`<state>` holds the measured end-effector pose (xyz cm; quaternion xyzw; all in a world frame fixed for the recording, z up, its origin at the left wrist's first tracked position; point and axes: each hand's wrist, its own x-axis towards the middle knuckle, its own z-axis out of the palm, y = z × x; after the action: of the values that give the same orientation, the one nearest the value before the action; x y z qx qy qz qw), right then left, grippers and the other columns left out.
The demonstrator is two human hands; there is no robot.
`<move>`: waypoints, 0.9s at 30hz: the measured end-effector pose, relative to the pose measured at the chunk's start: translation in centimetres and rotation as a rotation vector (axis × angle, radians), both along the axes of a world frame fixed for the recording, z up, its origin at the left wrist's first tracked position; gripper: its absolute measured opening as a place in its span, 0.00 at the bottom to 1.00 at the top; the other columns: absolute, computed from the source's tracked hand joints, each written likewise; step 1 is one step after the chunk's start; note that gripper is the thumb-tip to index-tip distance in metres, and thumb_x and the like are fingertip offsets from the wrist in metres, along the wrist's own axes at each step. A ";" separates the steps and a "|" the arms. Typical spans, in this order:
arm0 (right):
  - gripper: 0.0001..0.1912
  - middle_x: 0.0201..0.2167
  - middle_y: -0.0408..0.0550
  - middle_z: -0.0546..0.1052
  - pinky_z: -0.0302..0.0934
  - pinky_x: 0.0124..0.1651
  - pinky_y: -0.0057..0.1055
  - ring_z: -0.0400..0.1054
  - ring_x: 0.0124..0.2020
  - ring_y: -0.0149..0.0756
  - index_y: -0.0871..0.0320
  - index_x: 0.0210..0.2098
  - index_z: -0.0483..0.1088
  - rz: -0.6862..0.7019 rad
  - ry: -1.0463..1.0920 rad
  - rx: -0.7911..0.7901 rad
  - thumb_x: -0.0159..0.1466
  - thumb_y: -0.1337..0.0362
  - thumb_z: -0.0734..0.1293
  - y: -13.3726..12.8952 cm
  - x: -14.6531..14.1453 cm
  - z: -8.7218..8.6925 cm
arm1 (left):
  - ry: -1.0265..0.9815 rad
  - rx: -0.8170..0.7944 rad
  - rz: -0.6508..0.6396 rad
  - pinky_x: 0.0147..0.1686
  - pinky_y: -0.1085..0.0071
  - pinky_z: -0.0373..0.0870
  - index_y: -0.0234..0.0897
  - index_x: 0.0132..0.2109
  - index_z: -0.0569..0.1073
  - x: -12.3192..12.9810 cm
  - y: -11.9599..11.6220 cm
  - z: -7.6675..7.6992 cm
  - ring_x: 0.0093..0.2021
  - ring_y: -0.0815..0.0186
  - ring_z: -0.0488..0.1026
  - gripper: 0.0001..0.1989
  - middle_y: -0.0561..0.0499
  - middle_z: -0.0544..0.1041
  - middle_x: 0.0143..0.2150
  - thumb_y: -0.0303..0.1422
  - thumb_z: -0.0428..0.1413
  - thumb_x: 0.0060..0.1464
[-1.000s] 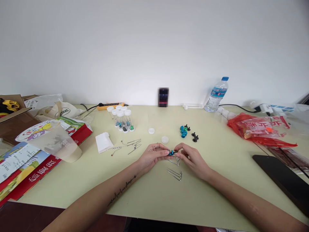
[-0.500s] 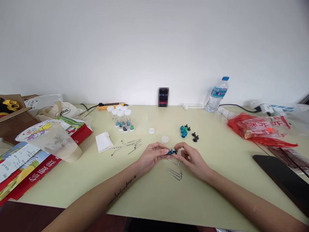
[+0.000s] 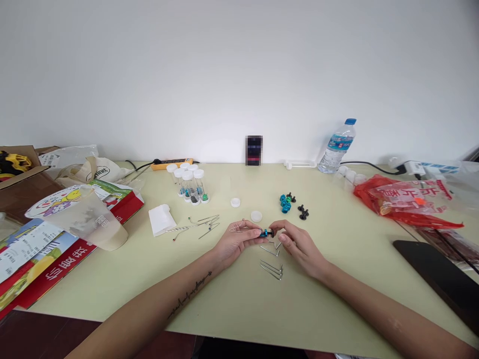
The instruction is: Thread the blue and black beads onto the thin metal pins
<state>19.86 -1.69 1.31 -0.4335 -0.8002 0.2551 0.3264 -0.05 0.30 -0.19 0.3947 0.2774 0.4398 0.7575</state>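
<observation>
My left hand (image 3: 236, 239) pinches a small blue metal part (image 3: 264, 233) between thumb and fingers. A black thumbscrew (image 3: 271, 233) sticks out of its right side. My right hand (image 3: 297, 244) is beside that screw, thumb and index finger apart, the index fingertip at or very near the screw head; whether it touches I cannot tell. Below the hands lie several L-shaped hex keys (image 3: 271, 269). Beyond them are a round white cap (image 3: 256, 216), a pile of blue and green metal parts (image 3: 285, 203) and several loose black thumbscrews (image 3: 303, 212).
Clear tubes with white lids (image 3: 190, 185), another white cap (image 3: 235, 202), a white paper packet (image 3: 161, 220) and thin wires (image 3: 198, 224) lie left. A plastic cup (image 3: 93, 219) and boxes are far left. A water bottle (image 3: 338, 146), red bag (image 3: 406, 199) and black phone-like slab (image 3: 437, 279) are right.
My right thumb and index finger have spread apart and drawn slightly away from the black thumbscrew, so more of it shows. My left hand keeps its pinch on the blue part.
</observation>
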 end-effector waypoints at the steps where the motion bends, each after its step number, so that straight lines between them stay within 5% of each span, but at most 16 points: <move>1: 0.17 0.34 0.47 0.72 0.58 0.33 0.29 0.64 0.29 0.33 0.55 0.44 0.63 0.004 0.004 0.003 0.68 0.53 0.50 0.0 0.0 0.0 | 0.000 -0.005 0.003 0.48 0.60 0.67 0.30 0.33 0.73 0.0 0.0 0.0 0.37 0.59 0.76 0.12 0.45 0.77 0.36 0.31 0.64 0.41; 12: 0.20 0.30 0.45 0.73 0.58 0.34 0.28 0.66 0.29 0.32 0.57 0.35 0.67 0.030 -0.028 -0.033 0.69 0.55 0.49 0.2 0.1 -0.1 | 0.007 -0.017 0.008 0.45 0.65 0.68 0.30 0.35 0.72 -0.1 0.1 -0.4 0.37 0.61 0.76 0.11 0.46 0.77 0.35 0.30 0.63 0.43; 19: 0.19 0.33 0.46 0.73 0.59 0.30 0.27 0.66 0.27 0.32 0.54 0.50 0.61 0.025 0.024 -0.061 0.69 0.53 0.48 0.1 0.1 -0.2 | -0.018 -0.028 0.025 0.46 0.64 0.69 0.30 0.35 0.71 0.0 0.0 -0.3 0.37 0.60 0.76 0.12 0.44 0.77 0.36 0.30 0.63 0.43; 27: 0.21 0.32 0.46 0.74 0.60 0.30 0.27 0.67 0.27 0.32 0.55 0.46 0.65 0.046 -0.002 -0.080 0.69 0.53 0.48 0.3 0.2 -0.4 | -0.011 -0.029 0.027 0.47 0.63 0.68 0.31 0.34 0.72 0.0 0.0 -0.2 0.37 0.60 0.77 0.13 0.45 0.78 0.36 0.31 0.64 0.41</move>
<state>20.07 -1.42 0.95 -0.4282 -0.7993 0.2941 0.3022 -0.04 0.29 -0.35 0.3775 0.2850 0.4481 0.7586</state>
